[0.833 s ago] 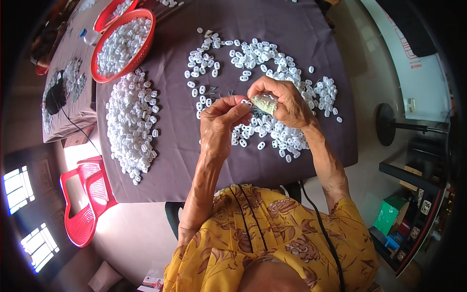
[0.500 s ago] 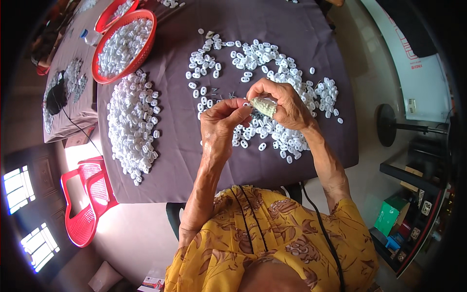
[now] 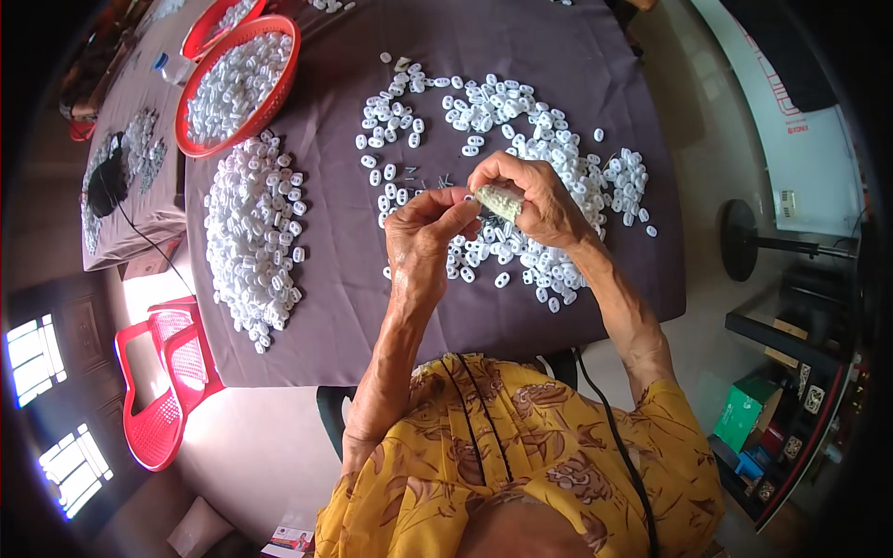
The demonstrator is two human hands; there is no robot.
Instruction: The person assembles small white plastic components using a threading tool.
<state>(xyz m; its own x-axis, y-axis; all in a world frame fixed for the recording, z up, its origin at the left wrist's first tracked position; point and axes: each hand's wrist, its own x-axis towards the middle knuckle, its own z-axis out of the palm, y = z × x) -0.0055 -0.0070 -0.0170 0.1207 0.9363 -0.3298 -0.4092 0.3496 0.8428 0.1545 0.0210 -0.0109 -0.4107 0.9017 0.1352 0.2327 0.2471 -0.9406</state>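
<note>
My left hand (image 3: 423, 231) is closed in a pinch, thumb against forefinger, over the middle of the table. A tiny whitish piece shows at its fingertips, too small to make out fully. My right hand (image 3: 551, 206) is closed round a short tool whose handle is wrapped in pale yellow material (image 3: 499, 202); its tip meets the left fingertips. Beneath and beyond the hands lie loose small white oval plastic pieces (image 3: 502, 100) with dark marks or holes. A few thin grey metal bits (image 3: 411, 174) lie just past my left hand.
A heap of white pieces (image 3: 251, 242) covers the table's left side. Behind it stand a red basket (image 3: 290, 79) full of them and a clear bottle (image 3: 174, 69). A red plastic chair (image 3: 156, 432) is at left; a black round stand base (image 3: 738, 240) is on the floor at right.
My right hand and the wrapped tool have shifted very slightly left and tilted a little. My left hand stays nearly in place, still pinching.
</note>
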